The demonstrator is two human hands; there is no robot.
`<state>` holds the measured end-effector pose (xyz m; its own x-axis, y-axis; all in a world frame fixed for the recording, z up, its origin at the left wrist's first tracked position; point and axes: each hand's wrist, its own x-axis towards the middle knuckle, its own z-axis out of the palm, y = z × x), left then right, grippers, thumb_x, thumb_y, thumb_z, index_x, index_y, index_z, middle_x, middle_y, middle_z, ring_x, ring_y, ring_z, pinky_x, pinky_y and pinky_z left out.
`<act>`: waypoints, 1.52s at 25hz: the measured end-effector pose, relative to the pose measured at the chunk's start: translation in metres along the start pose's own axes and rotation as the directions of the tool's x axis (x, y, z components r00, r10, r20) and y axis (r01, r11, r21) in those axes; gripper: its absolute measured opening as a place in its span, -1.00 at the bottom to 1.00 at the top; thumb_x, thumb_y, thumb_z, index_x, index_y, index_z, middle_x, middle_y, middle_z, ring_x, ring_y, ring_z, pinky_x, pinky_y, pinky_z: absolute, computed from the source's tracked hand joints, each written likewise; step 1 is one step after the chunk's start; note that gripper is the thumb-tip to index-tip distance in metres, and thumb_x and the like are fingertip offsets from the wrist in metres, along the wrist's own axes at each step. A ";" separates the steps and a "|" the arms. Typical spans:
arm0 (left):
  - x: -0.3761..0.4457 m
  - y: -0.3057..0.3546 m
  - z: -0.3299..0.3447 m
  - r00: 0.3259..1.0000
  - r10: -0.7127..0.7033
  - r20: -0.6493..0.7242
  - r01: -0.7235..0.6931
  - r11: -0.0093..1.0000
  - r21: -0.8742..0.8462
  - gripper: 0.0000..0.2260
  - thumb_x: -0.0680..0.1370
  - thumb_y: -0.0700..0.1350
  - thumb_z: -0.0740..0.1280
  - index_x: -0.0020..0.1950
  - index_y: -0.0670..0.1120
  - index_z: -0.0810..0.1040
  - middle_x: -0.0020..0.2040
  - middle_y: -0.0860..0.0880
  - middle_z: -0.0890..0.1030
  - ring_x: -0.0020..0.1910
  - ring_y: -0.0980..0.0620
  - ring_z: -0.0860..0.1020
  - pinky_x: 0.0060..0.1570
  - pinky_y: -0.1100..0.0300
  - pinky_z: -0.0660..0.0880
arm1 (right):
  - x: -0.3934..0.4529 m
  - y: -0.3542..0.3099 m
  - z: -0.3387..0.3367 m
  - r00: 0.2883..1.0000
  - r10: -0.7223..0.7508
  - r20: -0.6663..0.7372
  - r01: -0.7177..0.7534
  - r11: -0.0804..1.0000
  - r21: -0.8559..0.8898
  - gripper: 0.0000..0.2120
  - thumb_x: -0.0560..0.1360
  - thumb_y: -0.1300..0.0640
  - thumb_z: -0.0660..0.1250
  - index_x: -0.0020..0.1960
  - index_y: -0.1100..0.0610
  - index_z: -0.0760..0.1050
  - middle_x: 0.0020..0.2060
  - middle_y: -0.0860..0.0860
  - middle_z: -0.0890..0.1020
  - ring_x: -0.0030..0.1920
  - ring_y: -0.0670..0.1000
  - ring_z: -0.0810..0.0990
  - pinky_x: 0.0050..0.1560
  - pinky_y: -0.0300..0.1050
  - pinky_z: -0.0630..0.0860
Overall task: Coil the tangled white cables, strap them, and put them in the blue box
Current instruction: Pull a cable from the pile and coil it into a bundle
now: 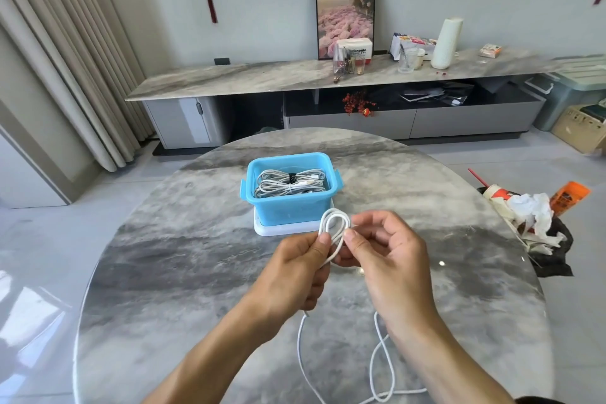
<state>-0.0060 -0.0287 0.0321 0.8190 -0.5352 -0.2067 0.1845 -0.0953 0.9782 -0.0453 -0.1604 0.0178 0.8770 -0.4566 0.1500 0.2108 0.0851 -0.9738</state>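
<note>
Evidently, small loops of the white cable (334, 226) are pinched by left hand (295, 269) and right hand (383, 259) grips, kept near the blue box (288, 207) for coiling.

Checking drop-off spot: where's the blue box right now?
Head view, centre: the blue box sits on a white lid on the marble table, just beyond both hands, bundled cables inside.

White cable (334, 228): stretch inside left hand (295, 269) and right hand (387, 259) hidden; loose loops cut off at bottom frame edge. Blue box (288, 187): bundles' lower turns hidden by walls; count of bundles unclear.
</note>
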 end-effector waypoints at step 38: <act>0.014 0.008 -0.032 0.925 0.051 -0.376 -0.217 0.884 -0.414 -0.93 0.67 -0.20 0.17 0.04 -0.18 0.41 -0.41 0.04 0.13 -0.51 0.13 0.10 -0.55 0.30 0.14 | -0.008 0.009 0.006 0.689 0.439 0.577 -0.133 0.859 -0.494 -0.83 0.57 0.09 0.31 -0.13 0.09 0.63 -0.45 -0.02 0.61 -0.49 -0.05 0.37 -0.44 -0.17 0.28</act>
<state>0.0247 -0.0103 0.0363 0.9714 -0.1847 -0.1495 0.2108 0.3796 0.9008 -0.0485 -0.1509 0.0087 0.9458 0.2343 -0.2251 -0.1487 -0.3037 -0.9411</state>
